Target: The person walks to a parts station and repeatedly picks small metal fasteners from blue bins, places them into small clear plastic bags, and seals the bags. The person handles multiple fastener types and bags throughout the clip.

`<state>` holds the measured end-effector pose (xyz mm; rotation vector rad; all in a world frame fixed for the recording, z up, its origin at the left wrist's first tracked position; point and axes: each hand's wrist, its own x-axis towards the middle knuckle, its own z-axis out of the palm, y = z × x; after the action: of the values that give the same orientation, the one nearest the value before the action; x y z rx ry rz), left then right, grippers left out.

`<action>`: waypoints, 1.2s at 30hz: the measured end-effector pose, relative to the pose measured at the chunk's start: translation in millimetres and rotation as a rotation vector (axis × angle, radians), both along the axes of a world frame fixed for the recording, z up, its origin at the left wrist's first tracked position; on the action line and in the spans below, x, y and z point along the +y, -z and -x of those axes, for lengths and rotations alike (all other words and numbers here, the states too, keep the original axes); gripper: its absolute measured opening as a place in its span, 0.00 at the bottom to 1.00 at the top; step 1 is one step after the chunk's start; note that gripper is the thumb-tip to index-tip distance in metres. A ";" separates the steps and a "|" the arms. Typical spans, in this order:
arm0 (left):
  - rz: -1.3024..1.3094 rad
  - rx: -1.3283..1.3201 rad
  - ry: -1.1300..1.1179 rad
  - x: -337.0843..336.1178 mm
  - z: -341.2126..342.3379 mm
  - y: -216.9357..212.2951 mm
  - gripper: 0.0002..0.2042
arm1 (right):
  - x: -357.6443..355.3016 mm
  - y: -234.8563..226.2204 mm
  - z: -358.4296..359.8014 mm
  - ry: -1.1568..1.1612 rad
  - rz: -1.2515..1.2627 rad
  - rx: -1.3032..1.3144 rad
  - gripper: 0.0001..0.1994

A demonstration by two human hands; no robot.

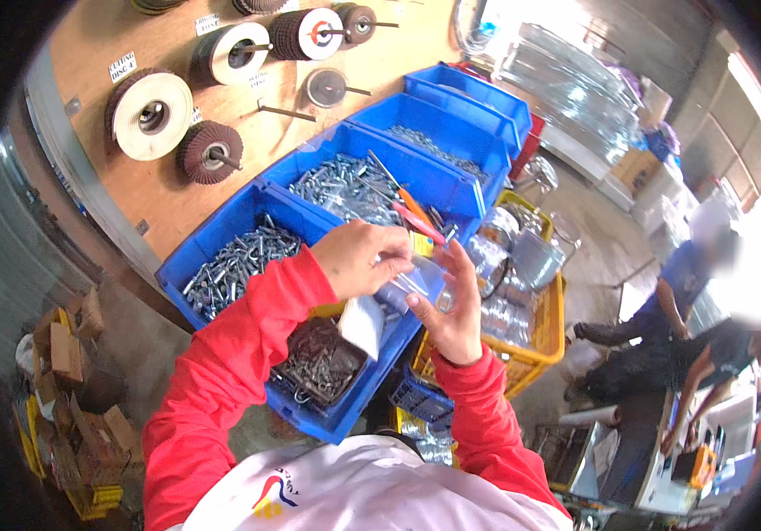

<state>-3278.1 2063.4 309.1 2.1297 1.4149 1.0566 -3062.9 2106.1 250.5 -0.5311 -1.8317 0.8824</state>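
Observation:
My left hand (370,255) is closed, its thumb and fingers pinching the edge of a small clear plastic bag (417,281). On the bag's other side, my right hand (456,311) grips it between thumb and fingers. Both hands are above a blue bin of metal fasteners (247,265). Just beyond them lie a tool with an orange handle (414,207) and a pinkish-red object (419,225) whose kind I cannot make out. Below my left hand are a white piece of paper or plastic (362,328) and a dark tray of small metal parts (316,361).
Several blue bins (438,133) run along a wooden board (168,53) hung with abrasive discs (152,115). A yellow crate (540,341) of clear-wrapped goods stands to the right. Cardboard boxes (88,416) lie at lower left. Two people (686,288) are at far right.

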 end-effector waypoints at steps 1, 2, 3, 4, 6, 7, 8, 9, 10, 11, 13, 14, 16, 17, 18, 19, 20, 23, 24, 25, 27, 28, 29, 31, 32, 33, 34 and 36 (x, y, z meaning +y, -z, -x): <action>0.103 -0.117 -0.028 3.2 -1.9 -7.6 0.08 | 8.2 -6.0 10.3 -0.207 0.223 0.234 0.33; 0.135 -0.256 -0.027 5.1 -3.6 -13.4 0.09 | 20.2 -15.1 13.0 -0.230 0.346 0.193 0.23; 0.145 -0.396 -0.003 6.6 -5.3 -16.8 0.09 | 31.7 -23.3 15.8 -0.206 0.495 0.093 0.14; 0.261 -0.566 -0.016 3.7 -5.6 -17.9 0.08 | 34.4 -25.7 24.6 -0.186 0.473 0.266 0.08; 0.235 -0.416 -0.043 -7.1 -4.6 -13.0 0.08 | 45.1 -30.0 28.6 -0.165 0.469 0.365 0.09; 0.221 -0.352 -0.048 -14.5 -3.4 -7.8 0.09 | 49.0 -29.7 28.2 -0.160 0.467 0.414 0.09; 0.529 -0.560 -0.181 -24.2 -0.9 -2.2 0.10 | 51.5 -27.5 29.6 -0.144 0.472 0.510 0.10; 0.471 -0.638 -0.189 -30.8 0.9 3.8 0.10 | 55.7 -25.8 29.6 -0.069 0.438 0.503 0.09; 0.455 -0.701 -0.233 -37.3 3.1 9.0 0.09 | 55.4 -22.7 29.4 -0.071 0.461 0.533 0.09; 0.458 -0.761 -0.282 -42.7 5.0 13.2 0.09 | 54.6 -19.8 29.6 -0.061 0.507 0.574 0.09; 0.335 -0.759 -0.298 -49.3 5.0 19.5 0.09 | 48.5 -13.8 33.2 -0.078 0.543 0.618 0.09; 0.298 -0.745 -0.294 -51.4 3.9 21.1 0.09 | 43.4 -11.0 35.7 -0.077 0.569 0.633 0.09; 0.264 -0.824 -0.307 -54.9 -0.4 22.6 0.09 | 31.6 -6.7 39.9 -0.066 0.590 0.671 0.09; 0.327 -0.865 -0.326 -56.2 -4.3 23.8 0.09 | 26.2 -4.4 41.6 -0.044 0.578 0.689 0.09; 0.369 -0.914 -0.364 -57.9 -8.3 25.1 0.10 | 20.3 -1.6 42.5 -0.019 0.565 0.706 0.09; 0.450 -0.956 -0.402 -58.1 -11.4 26.6 0.10 | 15.9 1.6 42.4 0.006 0.551 0.721 0.10; 0.537 -0.956 -0.382 -60.9 -12.0 27.7 0.11 | 11.1 5.1 40.5 0.026 0.544 0.682 0.10; 0.518 -0.897 -0.392 -65.8 -10.0 29.7 0.12 | 3.2 13.0 40.9 0.029 0.453 0.692 0.09; 0.446 -0.900 -0.356 -67.9 -9.5 30.1 0.12 | 1.3 12.3 39.7 0.043 0.440 0.666 0.08; 0.368 -0.894 -0.311 -72.2 -9.2 30.4 0.11 | -1.3 9.9 39.5 0.193 0.474 0.616 0.04; 0.329 -0.903 -0.312 -82.0 -11.3 31.2 0.09 | -7.8 -0.2 39.2 0.431 0.257 0.620 0.06; 0.336 -0.881 -0.341 -88.4 -12.8 31.7 0.08 | -14.6 -7.2 37.4 0.541 0.085 0.605 0.07; 0.334 -0.808 -0.387 -96.1 -13.8 32.2 0.08 | -23.3 -15.1 32.8 0.618 -0.111 0.542 0.08; 0.240 -0.821 -0.375 -107.7 -18.2 34.1 0.05 | -46.1 -29.1 19.8 0.419 -0.339 0.268 0.10; 0.267 -0.874 -0.351 -110.8 -19.4 35.0 0.05 | -59.0 -34.5 12.3 0.146 -0.387 0.127 0.11; 0.298 -0.935 -0.323 -113.4 -20.6 35.7 0.04 | -67.8 -35.3 11.0 -0.045 -0.198 -0.038 0.13; 0.327 -0.994 -0.296 -114.6 -20.9 36.2 0.04 | -75.8 -32.5 14.4 -0.115 -0.050 -0.178 0.17; 0.391 -0.986 -0.227 -114.6 -18.2 36.3 0.03 | -83.3 -23.6 26.1 -0.139 0.119 -0.266 0.15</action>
<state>-3259.9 1948.8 272.8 0.9275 1.1987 1.4605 -3089.0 2022.8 274.1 -0.6258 -2.0853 1.0611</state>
